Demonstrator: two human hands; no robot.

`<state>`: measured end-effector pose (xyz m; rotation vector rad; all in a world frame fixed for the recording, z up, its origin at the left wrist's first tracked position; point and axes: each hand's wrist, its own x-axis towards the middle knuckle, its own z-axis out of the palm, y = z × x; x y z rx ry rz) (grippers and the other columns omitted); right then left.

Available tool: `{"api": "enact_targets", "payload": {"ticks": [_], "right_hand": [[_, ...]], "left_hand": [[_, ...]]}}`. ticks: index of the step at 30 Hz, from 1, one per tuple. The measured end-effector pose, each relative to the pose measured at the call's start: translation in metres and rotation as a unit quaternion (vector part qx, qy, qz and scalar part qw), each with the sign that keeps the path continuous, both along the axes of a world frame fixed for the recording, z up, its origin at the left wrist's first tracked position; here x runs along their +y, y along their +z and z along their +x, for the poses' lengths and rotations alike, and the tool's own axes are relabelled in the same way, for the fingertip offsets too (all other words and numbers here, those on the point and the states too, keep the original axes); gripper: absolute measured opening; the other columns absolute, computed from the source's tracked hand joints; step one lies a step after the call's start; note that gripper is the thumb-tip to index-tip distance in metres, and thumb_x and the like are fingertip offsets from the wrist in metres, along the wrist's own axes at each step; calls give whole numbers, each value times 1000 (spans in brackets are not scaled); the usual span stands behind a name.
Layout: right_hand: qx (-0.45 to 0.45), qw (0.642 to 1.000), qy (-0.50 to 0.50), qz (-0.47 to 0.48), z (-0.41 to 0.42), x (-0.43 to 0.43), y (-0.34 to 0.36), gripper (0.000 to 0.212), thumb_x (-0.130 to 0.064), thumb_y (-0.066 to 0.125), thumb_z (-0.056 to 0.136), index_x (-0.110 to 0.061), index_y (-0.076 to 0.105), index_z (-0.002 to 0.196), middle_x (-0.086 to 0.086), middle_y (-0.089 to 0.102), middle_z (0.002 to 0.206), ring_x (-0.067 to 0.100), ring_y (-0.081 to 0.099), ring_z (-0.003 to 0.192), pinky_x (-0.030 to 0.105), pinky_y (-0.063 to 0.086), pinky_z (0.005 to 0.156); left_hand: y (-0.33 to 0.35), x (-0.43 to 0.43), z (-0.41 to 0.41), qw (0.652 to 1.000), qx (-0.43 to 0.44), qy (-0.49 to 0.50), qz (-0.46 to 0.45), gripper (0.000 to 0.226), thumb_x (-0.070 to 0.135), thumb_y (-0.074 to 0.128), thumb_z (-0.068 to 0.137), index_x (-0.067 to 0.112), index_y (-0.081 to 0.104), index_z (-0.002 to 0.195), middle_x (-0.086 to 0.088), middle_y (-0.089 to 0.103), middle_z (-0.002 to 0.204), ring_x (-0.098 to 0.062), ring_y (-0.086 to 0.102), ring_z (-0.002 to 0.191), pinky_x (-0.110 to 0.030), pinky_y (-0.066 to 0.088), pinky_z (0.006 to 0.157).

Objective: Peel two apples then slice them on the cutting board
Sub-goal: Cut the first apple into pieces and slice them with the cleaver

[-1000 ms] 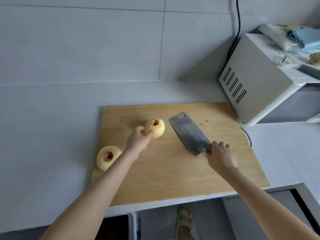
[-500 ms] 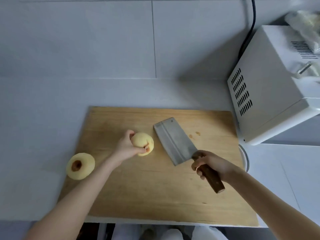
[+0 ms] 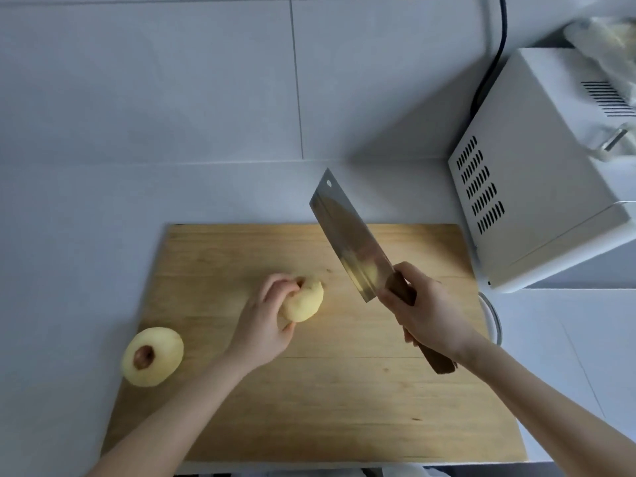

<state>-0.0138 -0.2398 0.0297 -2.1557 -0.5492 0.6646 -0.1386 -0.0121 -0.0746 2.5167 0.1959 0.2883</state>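
Both apples look fully peeled and neither shows a cut, so I judge the peeling done and all the slicing left to do. The pale rectangular wooden cutting board (image 3: 309, 407) lies beneath both hands. Well out to the left of the left hand (image 3: 265, 318), a pale yellow peeled apple with a brown core pit (image 3: 153, 356) sits untouched across the board's left edge, partly over the white counter (image 3: 69, 270).

The left hand curls over the second peeled apple (image 3: 304, 301), thumb at its near side and fingertips at its far end, holding it on the board. The right hand (image 3: 423, 315) is wrapped in a fist round the dark wooden handle of a broad steel cleaver (image 3: 351, 235). The blade is held clear of the board and slants away and leftward, just right of the held apple and not touching it.

Beyond the right hand stands a white boxy microwave (image 3: 537, 201), with a black cord (image 3: 495, 63) running up the tiled wall.
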Motion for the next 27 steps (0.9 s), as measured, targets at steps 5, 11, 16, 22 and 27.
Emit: {"api": "enact_targets", "payload": {"ticks": [5,11,16,22,27], "right_hand": [[-5,999,40,0,-21,15,1,9,-23,57,93,-17,51,89,2,53,60,13,51,40,23,42,38],[-87,993,83,-7,-45,22,7,7,-23,57,91,-18,52,89,-3,50,55,21,51,46,43,48,46],[-150,980,124,-41,-59,28,6,8,-24,56,92,-17,52,92,-3,51,55,18,48,45,29,38,41],[-191,969,137,-77,-73,30,0,9,-27,51,94,-19,50,97,-9,45,54,12,44,43,23,33,40],[-197,966,146,-85,-77,28,-1,9,-26,51,94,-18,49,98,-9,46,55,11,43,43,21,33,40]], "left_hand": [[6,6,-25,994,30,-6,-102,47,2,81,66,26,69,106,4,48,128,1,48,116,-7,34,100],[21,-18,-25,927,36,138,-347,43,4,76,75,16,56,111,7,60,114,2,61,104,-14,50,87],[18,-29,-20,926,62,210,-307,44,23,75,79,11,56,117,9,61,102,-2,60,91,-6,47,76],[15,-28,-14,895,90,254,-357,34,28,74,82,13,59,108,10,63,95,-9,63,92,-35,56,85],[13,-28,-7,890,89,267,-359,33,29,75,80,13,58,102,-1,68,98,-16,66,90,-39,57,81]]}}
